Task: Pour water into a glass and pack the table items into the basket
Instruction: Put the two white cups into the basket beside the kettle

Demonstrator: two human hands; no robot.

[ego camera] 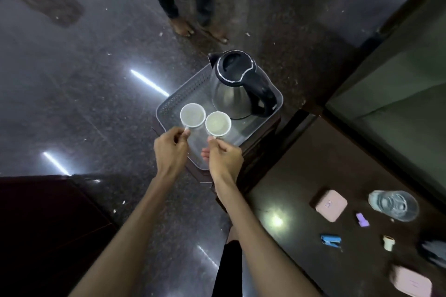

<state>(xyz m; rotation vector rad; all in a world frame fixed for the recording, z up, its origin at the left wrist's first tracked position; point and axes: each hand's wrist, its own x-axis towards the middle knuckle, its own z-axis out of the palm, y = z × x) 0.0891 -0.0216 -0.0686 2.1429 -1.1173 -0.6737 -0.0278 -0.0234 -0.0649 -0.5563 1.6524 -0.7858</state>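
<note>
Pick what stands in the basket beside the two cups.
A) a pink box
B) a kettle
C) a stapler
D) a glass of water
B: the kettle stands in the basket behind the cups, while the other items are on the table.

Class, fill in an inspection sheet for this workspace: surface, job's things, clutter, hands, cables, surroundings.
Surface: dark glossy table.
Job's things: grey basket holds kettle; two white cups over it; glass on table.
Clutter: two pink cases, purple clip, blue stapler, small cream piece.
Hands: left hand and right hand each pinch a cup handle.
Cables: nothing seen.
Surroundings: speckled floor, bystander's feet.
</note>
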